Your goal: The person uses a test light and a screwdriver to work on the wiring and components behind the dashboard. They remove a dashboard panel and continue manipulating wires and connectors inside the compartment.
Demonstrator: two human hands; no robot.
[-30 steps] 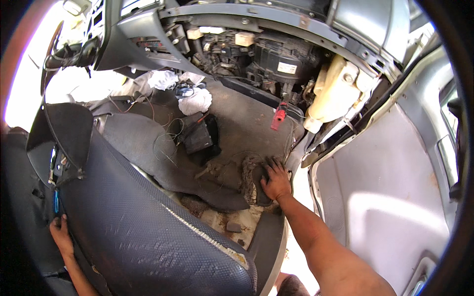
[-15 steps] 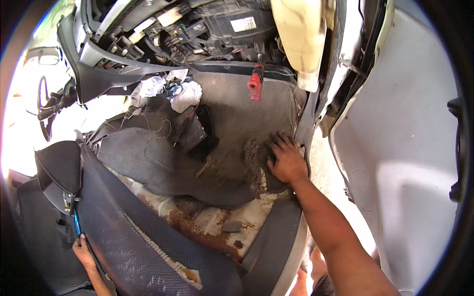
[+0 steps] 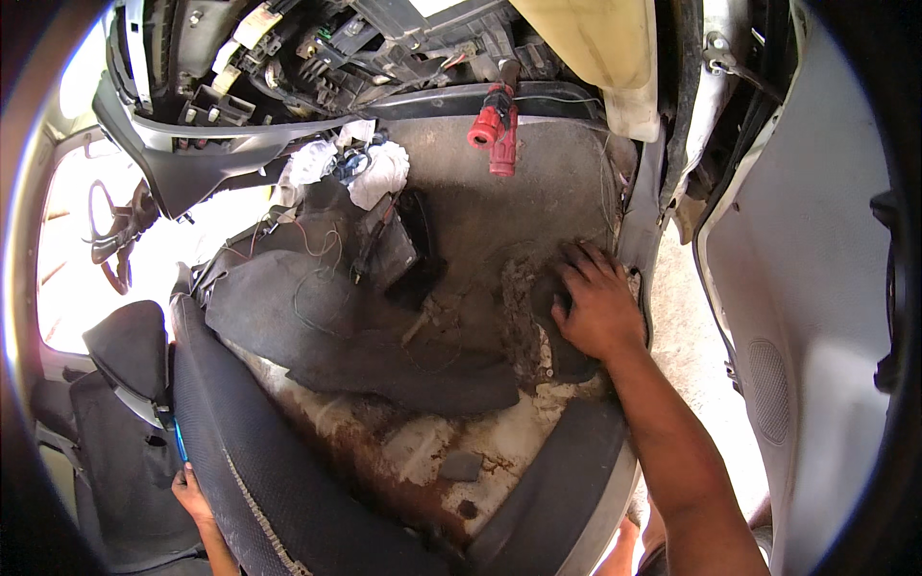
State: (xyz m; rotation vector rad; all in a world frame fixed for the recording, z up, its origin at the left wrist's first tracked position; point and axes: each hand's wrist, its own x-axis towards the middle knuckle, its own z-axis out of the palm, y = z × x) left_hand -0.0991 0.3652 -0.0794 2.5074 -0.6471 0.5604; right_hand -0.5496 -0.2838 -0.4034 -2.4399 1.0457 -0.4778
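Note:
My right hand lies on the dark carpet of the car floor beside the door sill, its fingers stretched out and nothing in them. A piece of that carpet, frayed and dirty along its edge, sits under the palm. At the lower left, beyond the dark patterned seat, my left hand is closed on the lower end of a slim blue stick-like tool. The tool's upper end runs behind the seat's side, so its exact kind does not show.
Rusty bare floor metal shows between seat and carpet. A red and black tool hangs under the opened dashboard, near a cream plastic tank. Crumpled white material and loose wires lie ahead. The open door stands right.
The view has shifted, so most of the cabin appears farther right. My right hand stays spread on the carpet, and my left hand keeps hold of the blue tool.

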